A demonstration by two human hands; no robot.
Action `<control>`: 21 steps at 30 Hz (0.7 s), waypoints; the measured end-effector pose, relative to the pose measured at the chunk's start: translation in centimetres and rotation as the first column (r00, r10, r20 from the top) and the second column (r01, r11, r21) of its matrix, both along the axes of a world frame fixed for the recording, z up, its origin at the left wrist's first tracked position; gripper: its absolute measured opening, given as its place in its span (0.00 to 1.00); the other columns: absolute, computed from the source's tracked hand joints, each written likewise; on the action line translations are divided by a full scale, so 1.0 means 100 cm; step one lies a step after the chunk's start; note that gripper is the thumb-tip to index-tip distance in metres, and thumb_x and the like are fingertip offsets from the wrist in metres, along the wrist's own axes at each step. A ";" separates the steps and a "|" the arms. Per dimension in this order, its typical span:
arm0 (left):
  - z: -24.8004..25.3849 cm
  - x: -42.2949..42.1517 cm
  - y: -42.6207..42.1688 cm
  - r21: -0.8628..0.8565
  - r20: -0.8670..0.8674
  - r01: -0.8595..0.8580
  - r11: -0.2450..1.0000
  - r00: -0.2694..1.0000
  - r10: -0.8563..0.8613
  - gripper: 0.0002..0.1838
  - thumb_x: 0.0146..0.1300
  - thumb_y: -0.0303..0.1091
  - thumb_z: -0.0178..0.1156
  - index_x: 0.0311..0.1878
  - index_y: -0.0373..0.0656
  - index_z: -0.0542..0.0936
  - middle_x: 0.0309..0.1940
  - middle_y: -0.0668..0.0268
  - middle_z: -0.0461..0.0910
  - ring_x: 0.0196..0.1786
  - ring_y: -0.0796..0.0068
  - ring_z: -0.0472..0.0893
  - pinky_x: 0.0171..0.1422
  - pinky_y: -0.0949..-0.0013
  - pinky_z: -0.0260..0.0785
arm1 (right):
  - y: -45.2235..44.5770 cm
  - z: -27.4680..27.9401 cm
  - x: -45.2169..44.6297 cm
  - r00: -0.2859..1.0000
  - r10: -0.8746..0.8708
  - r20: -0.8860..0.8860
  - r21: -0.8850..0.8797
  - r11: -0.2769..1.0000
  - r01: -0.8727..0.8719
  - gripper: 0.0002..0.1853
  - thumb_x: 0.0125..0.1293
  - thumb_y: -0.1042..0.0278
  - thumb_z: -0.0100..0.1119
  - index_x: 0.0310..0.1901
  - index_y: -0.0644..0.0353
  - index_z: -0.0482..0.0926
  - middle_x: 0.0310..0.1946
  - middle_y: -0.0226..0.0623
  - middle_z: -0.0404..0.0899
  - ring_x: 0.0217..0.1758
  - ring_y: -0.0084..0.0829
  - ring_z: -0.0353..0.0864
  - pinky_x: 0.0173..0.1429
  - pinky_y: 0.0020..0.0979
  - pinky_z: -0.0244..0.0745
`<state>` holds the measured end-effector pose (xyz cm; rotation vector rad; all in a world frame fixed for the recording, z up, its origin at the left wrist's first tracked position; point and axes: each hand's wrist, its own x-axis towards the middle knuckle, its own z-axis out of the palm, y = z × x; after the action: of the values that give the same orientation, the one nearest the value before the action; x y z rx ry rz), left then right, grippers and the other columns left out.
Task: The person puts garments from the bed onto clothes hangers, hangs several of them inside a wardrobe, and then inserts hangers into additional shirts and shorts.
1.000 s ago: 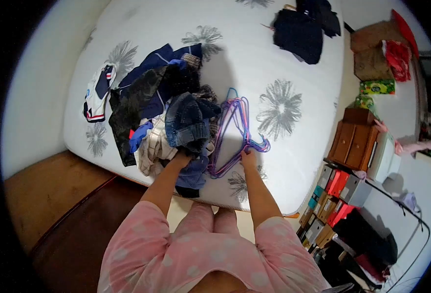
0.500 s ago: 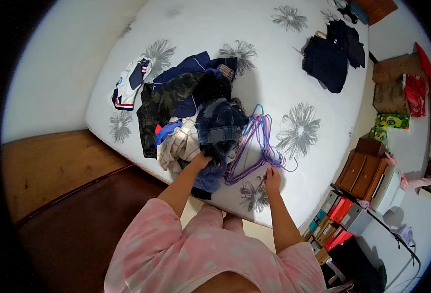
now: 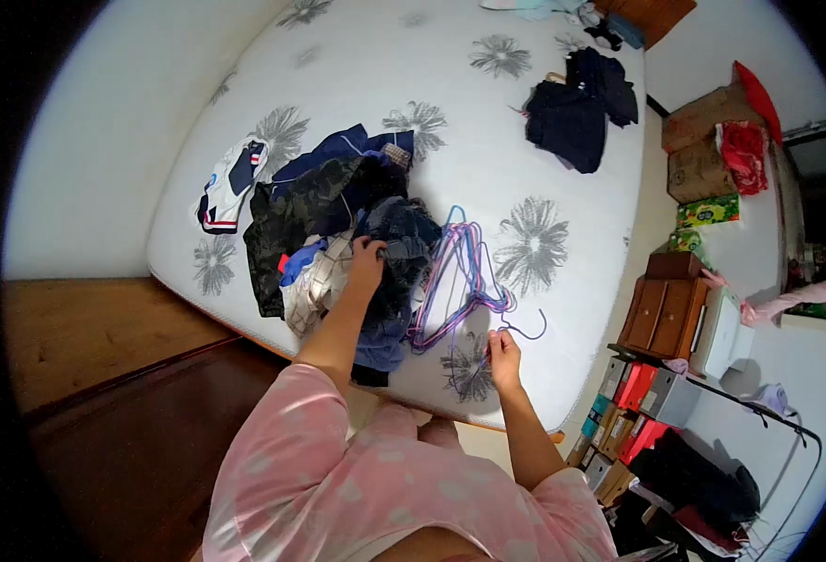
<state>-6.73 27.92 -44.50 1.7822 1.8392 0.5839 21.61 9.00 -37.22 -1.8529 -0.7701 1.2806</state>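
My left hand (image 3: 368, 261) is closed on the edge of dark blue denim clothing (image 3: 399, 229) at the right side of a clothes pile. Under and beside it lie a cream checked cloth (image 3: 322, 286) and a camouflage garment (image 3: 291, 211). In my right hand (image 3: 503, 358) is a purple hanger (image 3: 531, 335), pinched near its hook and partly pulled off the stack. The other purple, pink and blue hangers (image 3: 460, 267) lie on the mattress between my hands, right of the pile.
A white shirt with navy parts (image 3: 230, 187) lies left on the patterned mattress (image 3: 488, 122). Dark folded clothes (image 3: 567, 126) are at the far right. Beyond the right edge stand a wooden cabinet (image 3: 661, 317), stacked boxes (image 3: 633, 386) and a black rail (image 3: 759, 408).
My left hand has moved up along the denim, which has shifted and spread downward. My right hand has drawn one purple hanger away from the stack. The view has shifted.
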 end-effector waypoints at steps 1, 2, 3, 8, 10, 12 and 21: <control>0.004 0.002 0.000 -0.020 0.037 -0.027 0.999 0.999 0.028 0.12 0.54 0.27 0.63 0.43 0.41 0.76 0.51 0.56 0.70 0.50 0.54 0.73 0.56 0.61 0.66 | -0.009 -0.008 0.007 0.999 0.033 0.036 0.014 0.999 -0.034 0.16 0.71 0.61 0.47 0.24 0.56 0.68 0.16 0.26 0.69 0.17 0.15 0.62 0.23 0.21 0.59; 0.009 0.001 0.000 -0.040 0.071 -0.055 0.998 0.996 0.057 0.11 0.55 0.28 0.62 0.43 0.41 0.76 0.48 0.56 0.72 0.49 0.56 0.74 0.55 0.62 0.66 | -0.019 -0.006 0.011 1.000 0.010 0.017 0.040 0.999 -0.010 0.15 0.71 0.61 0.47 0.25 0.57 0.69 0.17 0.26 0.69 0.18 0.16 0.63 0.24 0.21 0.60; 0.028 0.002 -0.001 -0.058 0.102 -0.082 0.995 0.991 0.087 0.11 0.57 0.29 0.62 0.43 0.41 0.76 0.46 0.57 0.73 0.47 0.57 0.75 0.54 0.63 0.66 | -0.026 0.000 0.013 1.000 -0.012 -0.006 0.066 0.998 0.013 0.15 0.71 0.61 0.48 0.26 0.57 0.70 0.17 0.26 0.70 0.19 0.16 0.63 0.25 0.20 0.60; 0.140 0.014 -0.030 0.088 0.603 -0.143 0.986 0.796 0.061 0.09 0.62 0.37 0.60 0.39 0.42 0.75 0.33 0.67 0.75 0.40 0.71 0.74 0.44 0.70 0.64 | -0.051 0.026 0.026 0.983 -0.075 -0.169 0.174 0.979 0.105 0.11 0.71 0.63 0.46 0.37 0.58 0.75 0.18 0.26 0.71 0.21 0.17 0.69 0.29 0.19 0.64; 0.221 0.027 -0.051 -0.074 0.837 -0.189 0.979 0.523 0.165 0.07 0.62 0.35 0.60 0.39 0.44 0.75 0.32 0.71 0.75 0.37 0.80 0.73 0.42 0.73 0.64 | -0.053 0.052 0.028 0.962 -0.058 -0.268 0.169 0.980 0.107 0.09 0.71 0.63 0.47 0.40 0.57 0.74 0.19 0.26 0.72 0.21 0.18 0.69 0.27 0.20 0.64; 0.290 0.041 -0.073 -0.066 0.941 -0.200 0.978 0.314 0.127 0.04 0.63 0.33 0.58 0.39 0.46 0.75 0.32 0.75 0.76 0.35 0.86 0.72 0.39 0.79 0.64 | -0.057 0.091 0.027 0.930 -0.051 -0.365 0.130 0.986 0.105 0.07 0.70 0.64 0.47 0.42 0.56 0.73 0.21 0.27 0.74 0.21 0.18 0.69 0.26 0.20 0.63; 0.402 0.091 -0.161 0.131 0.915 -0.176 0.976 0.401 -0.050 0.07 0.63 0.33 0.58 0.41 0.45 0.73 0.34 0.72 0.75 0.37 0.84 0.71 0.42 0.78 0.64 | -0.070 0.253 0.030 0.835 0.263 -0.483 0.448 0.894 -0.022 0.28 0.67 0.59 0.53 0.65 0.54 0.56 0.55 0.37 0.69 0.31 0.21 0.75 0.21 0.18 0.56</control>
<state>2.41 11.84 -4.26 1.0334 1.0285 1.4880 24.63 2.03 -11.96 -1.0243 -0.8081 1.4896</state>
